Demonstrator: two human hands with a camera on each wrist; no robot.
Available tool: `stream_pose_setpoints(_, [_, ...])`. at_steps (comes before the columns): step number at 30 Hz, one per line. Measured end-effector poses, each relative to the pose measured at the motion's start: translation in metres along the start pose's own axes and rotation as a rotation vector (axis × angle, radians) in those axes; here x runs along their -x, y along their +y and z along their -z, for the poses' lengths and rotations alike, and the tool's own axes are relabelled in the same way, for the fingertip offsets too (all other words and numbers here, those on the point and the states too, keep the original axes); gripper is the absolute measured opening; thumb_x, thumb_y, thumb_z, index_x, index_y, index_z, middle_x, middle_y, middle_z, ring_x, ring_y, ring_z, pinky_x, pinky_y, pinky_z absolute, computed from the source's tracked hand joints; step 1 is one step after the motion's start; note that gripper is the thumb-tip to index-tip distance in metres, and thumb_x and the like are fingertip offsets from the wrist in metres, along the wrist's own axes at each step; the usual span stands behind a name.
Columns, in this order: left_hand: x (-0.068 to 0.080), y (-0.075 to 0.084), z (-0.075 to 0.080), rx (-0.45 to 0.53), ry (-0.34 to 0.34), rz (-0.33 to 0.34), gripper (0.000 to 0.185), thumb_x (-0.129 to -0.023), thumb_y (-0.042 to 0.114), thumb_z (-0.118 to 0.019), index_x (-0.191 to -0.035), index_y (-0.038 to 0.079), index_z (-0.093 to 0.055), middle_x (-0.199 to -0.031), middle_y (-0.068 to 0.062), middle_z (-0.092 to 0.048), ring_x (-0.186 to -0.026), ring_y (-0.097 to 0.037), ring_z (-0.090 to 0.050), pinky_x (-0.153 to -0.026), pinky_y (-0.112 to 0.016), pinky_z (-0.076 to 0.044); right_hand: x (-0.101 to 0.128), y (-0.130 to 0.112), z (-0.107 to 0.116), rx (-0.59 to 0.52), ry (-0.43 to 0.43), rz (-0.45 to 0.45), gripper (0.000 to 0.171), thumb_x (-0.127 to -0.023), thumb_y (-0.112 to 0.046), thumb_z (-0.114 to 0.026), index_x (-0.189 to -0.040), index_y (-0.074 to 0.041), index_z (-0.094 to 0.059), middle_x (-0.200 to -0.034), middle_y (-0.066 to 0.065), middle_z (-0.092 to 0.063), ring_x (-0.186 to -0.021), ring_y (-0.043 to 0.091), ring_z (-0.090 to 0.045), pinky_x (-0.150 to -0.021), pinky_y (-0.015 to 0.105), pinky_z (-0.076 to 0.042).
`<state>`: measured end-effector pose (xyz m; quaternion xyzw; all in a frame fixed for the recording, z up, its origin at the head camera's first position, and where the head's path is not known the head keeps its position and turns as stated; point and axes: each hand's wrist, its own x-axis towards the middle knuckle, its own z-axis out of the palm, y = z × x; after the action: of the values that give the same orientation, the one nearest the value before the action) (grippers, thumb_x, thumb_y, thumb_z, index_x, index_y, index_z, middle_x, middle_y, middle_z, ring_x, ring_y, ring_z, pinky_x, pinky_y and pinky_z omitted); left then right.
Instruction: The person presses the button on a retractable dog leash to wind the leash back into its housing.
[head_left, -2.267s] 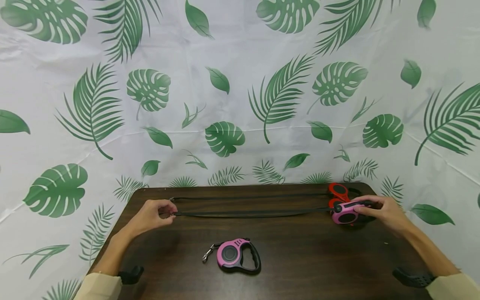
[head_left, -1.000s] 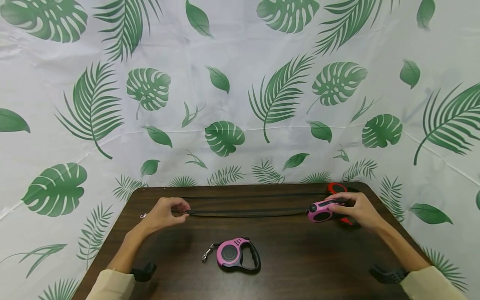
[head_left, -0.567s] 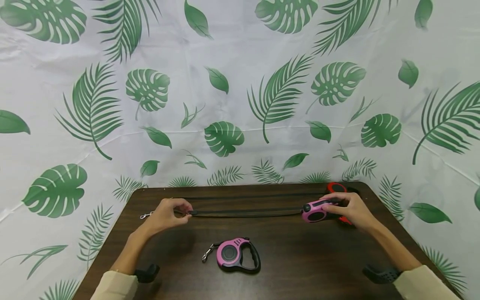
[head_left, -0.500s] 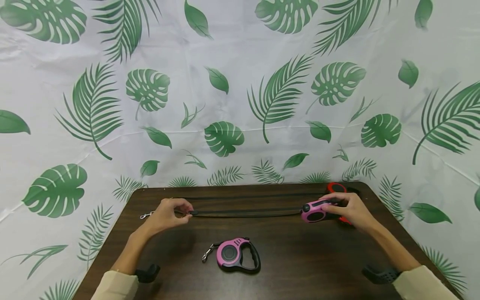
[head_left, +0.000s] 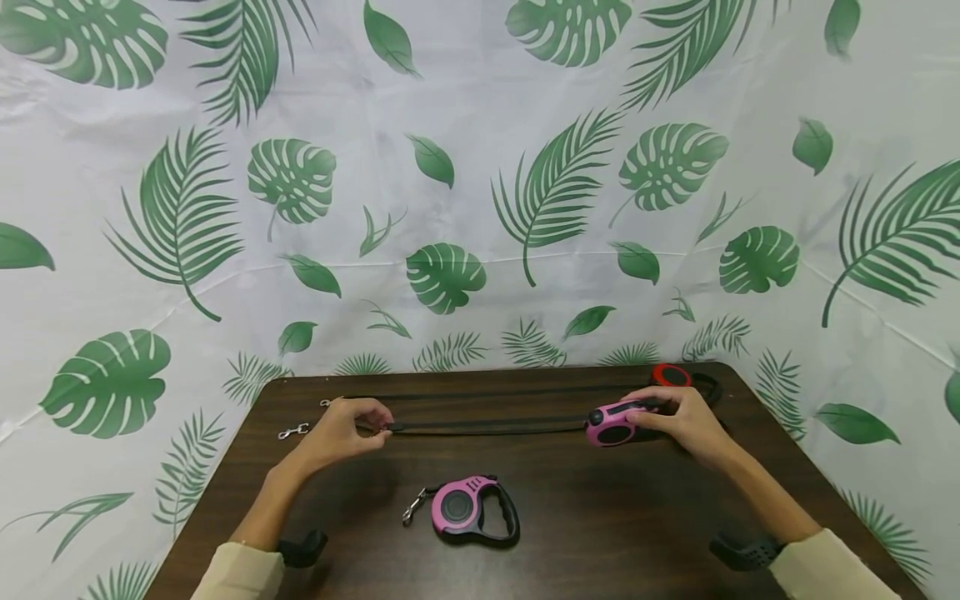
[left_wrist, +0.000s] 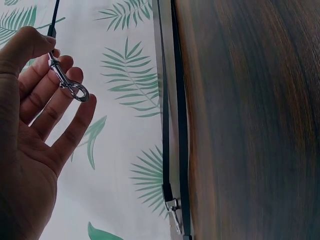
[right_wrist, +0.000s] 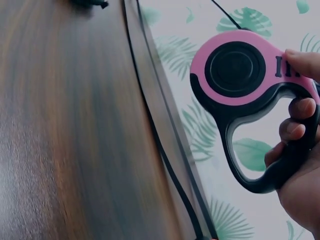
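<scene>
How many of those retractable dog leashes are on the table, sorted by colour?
Pink-and-black retractable leashes: 2, one gripped in the right hand, one lying near the front edge
Red-and-black retractable leash at the far right corner: 1
Total: 3

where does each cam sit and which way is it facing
Head: worn on the head, looking forward and down at the table; both forearms and hands show.
Left wrist: at the left hand, facing its fingers and the metal clip.
Right wrist: at the right hand, facing the pink leash.
Shared: the black strap and the table.
</scene>
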<state>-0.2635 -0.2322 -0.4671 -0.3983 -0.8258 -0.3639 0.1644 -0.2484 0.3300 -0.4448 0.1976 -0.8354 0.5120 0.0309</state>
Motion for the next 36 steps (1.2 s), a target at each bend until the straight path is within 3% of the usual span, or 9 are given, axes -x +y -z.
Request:
stream_pose_setpoints(11, [-0.007,0.007,-0.006,-0.014,0.0,-0.041,0.019,-0.077,-0.006,-0.083,-0.09,0.003,-0.073,-0.082,-0.002,-0.074,-0.071,-0.019,-0.07,-0.066,-0.034,-0.061,-0.005,-0.007,-0.018,-0.067,-0.039,-0.001,0.026,-0.097,-0.013,-0.077,-0.121,-0.003,-0.076,-0.109,0.009,-0.077,-0.084,0.023,-0.074,-0.072,0.037,-0.063])
stream_pose_setpoints(21, [-0.012,0.009,-0.011,0.013,-0.011,-0.026,0.018,-0.079,-0.003,-0.083,-0.092,0.005,-0.073,-0.084,-0.002,-0.075,-0.072,-0.024,-0.072,-0.067,-0.048,-0.062,-0.014,-0.013,-0.034,-0.098,-0.051,0.004,0.026,-0.096,-0.013,-0.078,-0.121,-0.004,-0.076,-0.107,0.01,-0.078,-0.084,0.023,-0.074,-0.072,0.037,-0.063])
stream_pose_setpoints(26, [-0.014,0.011,-0.013,0.019,-0.01,-0.027,0.018,-0.079,-0.003,-0.084,-0.092,0.005,-0.073,-0.084,-0.001,-0.074,-0.072,-0.026,-0.071,-0.068,-0.044,-0.062,-0.017,-0.015,-0.041,-0.136,-0.056,0.011,0.026,-0.096,-0.012,-0.078,-0.12,-0.003,-0.076,-0.109,0.009,-0.077,-0.085,0.022,-0.073,-0.072,0.037,-0.063])
stream_pose_setpoints(36, [-0.019,0.012,-0.02,0.027,-0.001,-0.048,0.019,-0.08,-0.003,-0.083,-0.094,0.006,-0.074,-0.086,-0.001,-0.075,-0.075,-0.014,-0.07,-0.069,-0.039,-0.062,-0.022,-0.021,-0.056,-0.151,-0.048,0.004,0.026,-0.094,-0.014,-0.08,-0.119,-0.004,-0.077,-0.109,0.009,-0.078,-0.085,0.024,-0.074,-0.073,0.037,-0.064])
